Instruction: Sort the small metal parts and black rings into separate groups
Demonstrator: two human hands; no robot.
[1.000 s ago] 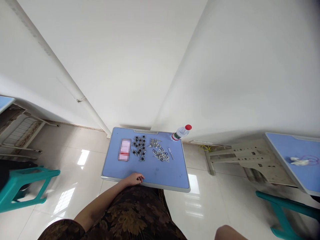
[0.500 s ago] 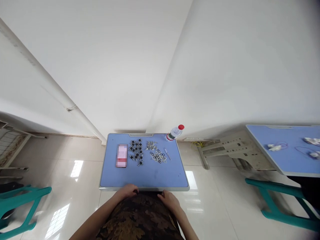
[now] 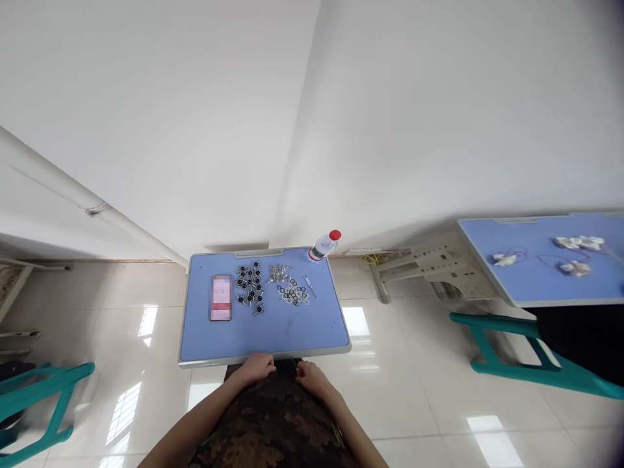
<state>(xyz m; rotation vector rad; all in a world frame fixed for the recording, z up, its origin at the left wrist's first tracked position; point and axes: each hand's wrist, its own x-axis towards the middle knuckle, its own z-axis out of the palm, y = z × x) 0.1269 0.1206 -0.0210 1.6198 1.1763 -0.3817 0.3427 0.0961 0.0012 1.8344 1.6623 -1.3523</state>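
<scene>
Two bare hands at a blue-topped desk (image 3: 263,338) — left hand (image 3: 256,368) at the front edge, right hand (image 3: 312,380) just below it, both loosely curled, holding nothing. Well beyond them: a red-capped plastic bottle (image 3: 322,246) at the far edge, a blurred packet (image 3: 221,298), then mid-desk piles — black-and-silver fittings (image 3: 249,284), silver screws (image 3: 278,273), metal rings (image 3: 292,294) — plus a slim tool (image 3: 311,287).

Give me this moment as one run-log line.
left hand: empty, at near desk edge | right hand: empty, at near desk edge | blue desk: black fittings, silver screws, metal rings
</scene>
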